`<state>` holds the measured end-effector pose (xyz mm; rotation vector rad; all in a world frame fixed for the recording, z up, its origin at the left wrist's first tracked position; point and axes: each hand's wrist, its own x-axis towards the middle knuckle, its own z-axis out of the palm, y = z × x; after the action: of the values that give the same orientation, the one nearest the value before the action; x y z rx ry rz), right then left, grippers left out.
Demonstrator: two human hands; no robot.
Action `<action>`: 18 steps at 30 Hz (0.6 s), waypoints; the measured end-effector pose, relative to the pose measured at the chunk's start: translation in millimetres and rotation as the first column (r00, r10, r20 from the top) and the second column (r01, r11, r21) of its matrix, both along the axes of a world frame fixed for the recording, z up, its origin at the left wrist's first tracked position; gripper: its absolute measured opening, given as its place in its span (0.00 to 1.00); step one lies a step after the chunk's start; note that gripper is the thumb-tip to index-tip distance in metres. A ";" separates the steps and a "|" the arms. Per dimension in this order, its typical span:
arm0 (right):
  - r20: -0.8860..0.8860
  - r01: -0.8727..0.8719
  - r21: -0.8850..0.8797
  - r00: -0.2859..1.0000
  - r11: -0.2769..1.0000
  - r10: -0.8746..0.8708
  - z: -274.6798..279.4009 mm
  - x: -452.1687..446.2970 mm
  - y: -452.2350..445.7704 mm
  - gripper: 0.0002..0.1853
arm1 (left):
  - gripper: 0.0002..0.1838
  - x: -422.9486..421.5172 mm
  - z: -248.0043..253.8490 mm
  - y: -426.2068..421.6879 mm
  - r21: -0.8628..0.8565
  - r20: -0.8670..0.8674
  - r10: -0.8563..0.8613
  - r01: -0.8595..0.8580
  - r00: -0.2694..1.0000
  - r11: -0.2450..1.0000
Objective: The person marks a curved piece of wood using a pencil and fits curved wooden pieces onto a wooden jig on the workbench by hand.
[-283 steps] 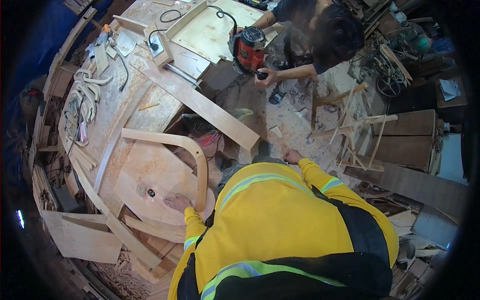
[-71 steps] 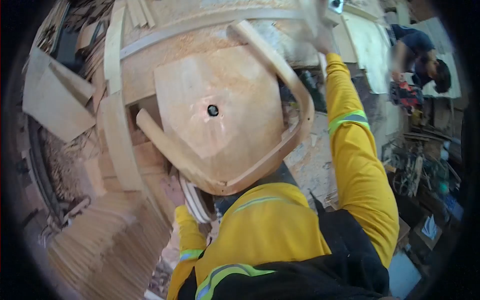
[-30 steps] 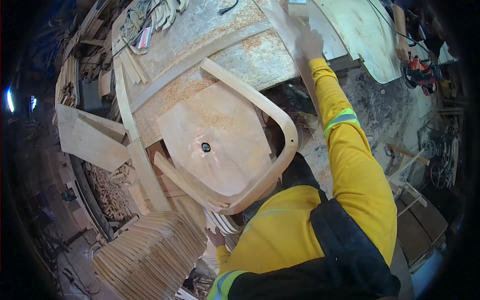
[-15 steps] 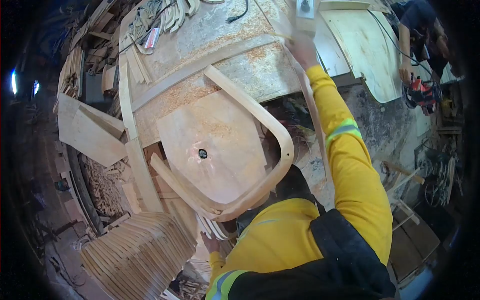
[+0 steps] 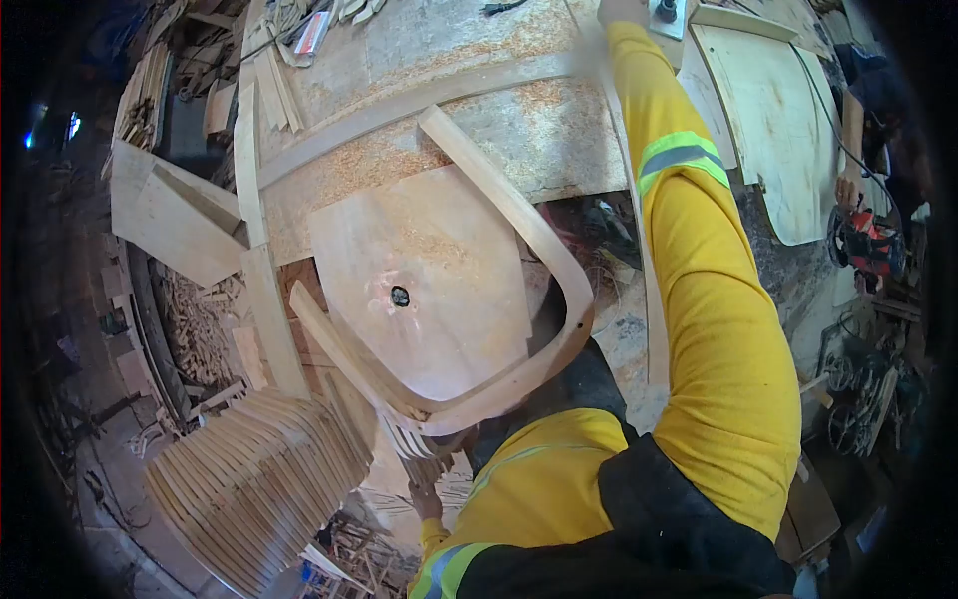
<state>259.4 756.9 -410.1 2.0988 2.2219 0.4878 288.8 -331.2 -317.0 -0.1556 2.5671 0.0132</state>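
Note:
A pale U-shaped wooden frame (image 5: pixel 559 270) lies around the near side of a flat wooden panel (image 5: pixel 439 290) with a dark hole. My left hand (image 5: pixel 425 497) is low, beside several curved wooden strips (image 5: pixel 407 439) under the frame's near corner; its fingers are partly hidden, so its grip is unclear. My right hand (image 5: pixel 624 12) is stretched to the far side of the bench, at the top edge of the view, near a socket box (image 5: pixel 667 18); its fingers are cut off.
A stack of curved wooden pieces (image 5: pixel 259 479) stands at the lower left. Sawdust covers the bench (image 5: pixel 519 140). A long board (image 5: pixel 649 299) runs by my right sleeve. At the right, a co-worker's hand (image 5: pixel 848 190) is at a red power tool (image 5: pixel 873 245).
My right hand has reached farther toward the top edge. My left hand has shifted slightly lower in view. The view has shifted a little, and the red tool appears farther right and lower.

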 end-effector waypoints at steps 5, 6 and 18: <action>0.221 -0.228 -0.139 0.942 0.964 0.254 61.5 -1.6 -77.0 0.27 | 0.35 -12.0 -3.3 1.7 0.071 -0.044 0.038 -0.035 0.998 0.997; -0.124 -0.290 -0.061 0.952 0.955 0.281 59.4 12.9 -102.0 0.23 | 0.35 -14.4 -3.7 3.6 0.065 -0.037 0.036 -0.033 0.999 0.997; -0.911 -0.588 -0.209 0.408 0.782 0.063 21.1 159.7 -444.9 0.31 | 0.31 -89.3 -43.1 70.7 0.492 -0.161 0.218 -0.113 0.963 0.863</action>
<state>419.1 312.1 -389.0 1.6915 2.7606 -1.4396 199.5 -260.5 -360.2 -0.1928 2.6607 0.7674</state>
